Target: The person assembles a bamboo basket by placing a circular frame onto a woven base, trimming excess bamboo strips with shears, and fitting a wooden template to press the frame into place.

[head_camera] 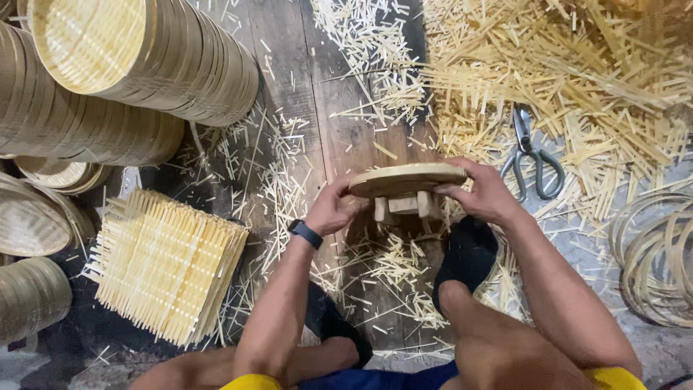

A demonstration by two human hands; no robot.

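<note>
Hands grip one round bamboo tray [408, 178] between them in the head view, above a small wooden block stand [404, 206] on the plank floor [303, 79]. Your left hand [333, 208] curls its fingers [348, 189] around the tray's near-left rim; a dark wristband [305, 233] sits on that wrist. Your right hand [485, 192] clasps the right rim, thumb on the underside edge and fingers over the top. Scissors [533, 155] lie just beyond the right hand among cut bamboo strips [577, 79]. Left of you lie a stack of woven slat mats [170, 263] and stacked round trays [144, 54]. Bamboo hoops [653, 253] lie at far right.
</note>
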